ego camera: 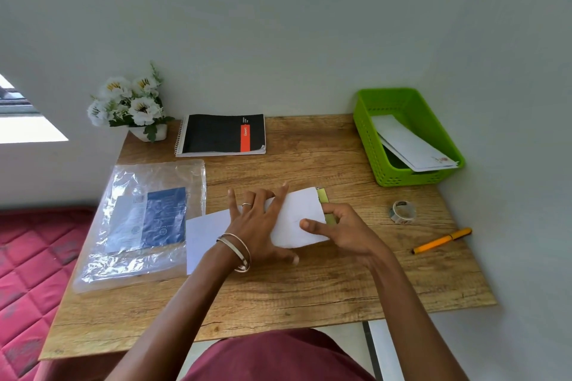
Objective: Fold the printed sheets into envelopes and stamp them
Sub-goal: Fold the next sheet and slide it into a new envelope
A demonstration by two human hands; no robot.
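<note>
Sheet (297,219) lies lengthwise left to right — left hand (257,226) flat on it, right hand (337,226) pinching its end.

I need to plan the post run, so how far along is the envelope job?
Done: a few filled envelopes lie in the green basket, one showing a stamp. In hand: the left hand presses a white sheet flat on the desk while the right hand grips its folded end. Left: finishing this fold, enveloping and stamping it; the stamp roll sits untouched.

White flowers in a pot (133,106), black spiral notebook (222,134), yellow pen (442,240), red quilted mattress (28,269), wooden table (278,297)
</note>
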